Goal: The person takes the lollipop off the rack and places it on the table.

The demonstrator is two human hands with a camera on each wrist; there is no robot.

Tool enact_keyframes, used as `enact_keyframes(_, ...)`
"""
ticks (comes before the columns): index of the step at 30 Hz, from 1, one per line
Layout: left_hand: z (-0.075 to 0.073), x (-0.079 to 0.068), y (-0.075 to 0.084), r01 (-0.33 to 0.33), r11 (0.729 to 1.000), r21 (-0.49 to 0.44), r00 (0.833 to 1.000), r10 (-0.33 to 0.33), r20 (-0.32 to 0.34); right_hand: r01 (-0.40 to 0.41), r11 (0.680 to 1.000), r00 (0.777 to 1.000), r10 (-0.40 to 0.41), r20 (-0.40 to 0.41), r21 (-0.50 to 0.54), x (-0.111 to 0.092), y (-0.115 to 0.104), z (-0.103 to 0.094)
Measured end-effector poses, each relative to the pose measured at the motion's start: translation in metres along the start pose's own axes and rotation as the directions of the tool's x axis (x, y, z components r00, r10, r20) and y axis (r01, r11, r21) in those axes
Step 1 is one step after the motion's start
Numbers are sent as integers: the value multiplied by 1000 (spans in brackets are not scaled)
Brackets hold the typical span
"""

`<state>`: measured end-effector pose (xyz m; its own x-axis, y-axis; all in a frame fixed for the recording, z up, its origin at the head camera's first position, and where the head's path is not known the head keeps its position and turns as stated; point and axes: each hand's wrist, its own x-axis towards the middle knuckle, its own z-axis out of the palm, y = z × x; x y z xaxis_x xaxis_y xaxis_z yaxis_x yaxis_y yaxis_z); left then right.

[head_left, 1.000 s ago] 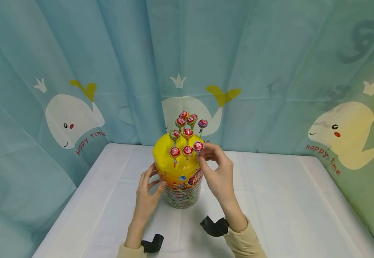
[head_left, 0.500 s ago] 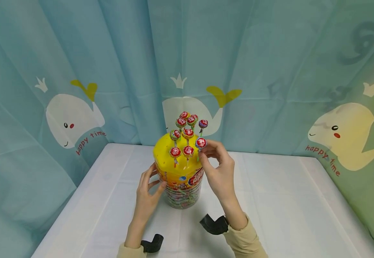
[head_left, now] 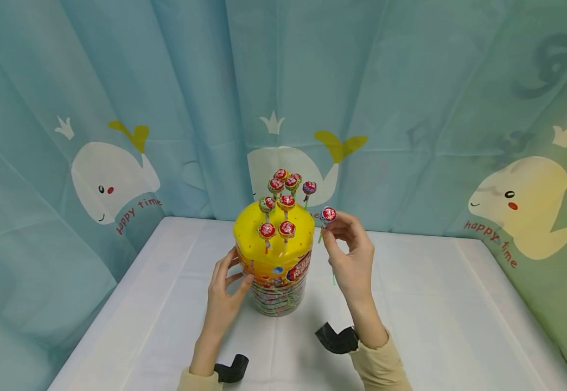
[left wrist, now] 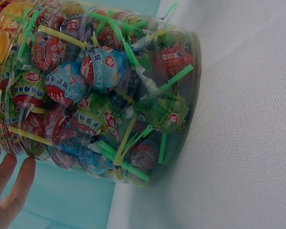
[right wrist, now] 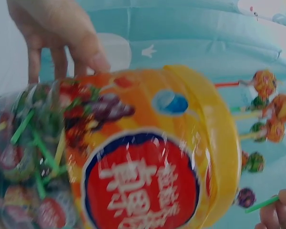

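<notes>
A clear jar [head_left: 277,300] full of wrapped lollipops stands upright, with an orange label and a yellow lid [head_left: 251,243]. Several lollipops [head_left: 286,229] stick up from the lid. My left hand [head_left: 222,304] rests against the jar's left side, fingers and thumb spread; its fingers [left wrist: 23,183] touch the jar's edge in the left wrist view. My right hand [head_left: 354,260] pinches a lollipop [head_left: 329,215] by its green stick, right of the lid and apart from it. Another thin green stick [head_left: 334,278] shows below that hand; what it belongs to is mostly hidden.
The jar stands on a white-covered table [head_left: 425,304]. Behind it hangs a blue-green curtain [head_left: 190,108] with printed whales. A black wrist mount [head_left: 336,339] sticks out from the right wrist, another black mount [head_left: 232,369] from the left.
My right hand has drawn the lollipop up from the lid's right front and moved it right, away from the jar. The left hand and jar stay put.
</notes>
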<state>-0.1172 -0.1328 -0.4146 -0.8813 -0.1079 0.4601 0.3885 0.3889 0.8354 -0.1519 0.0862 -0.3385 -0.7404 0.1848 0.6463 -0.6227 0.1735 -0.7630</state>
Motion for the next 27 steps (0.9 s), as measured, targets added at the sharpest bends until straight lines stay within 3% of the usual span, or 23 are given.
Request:
enact_keyframes(9,0,0,-2,-9,1000,4,1000,9,-2,-78,997,996,78,-40,-2,-6,23,-18)
enact_keyframes(19,2,0,-3,25,1000,13,1000,-25,4,-154,988,986,153,-68,-20,-16,48,-33)
enact_keyframes(27,1,1,-2,16,1000,9,1000,-16,3,-266,960,963,261,-67,-89,-15,65,-39)
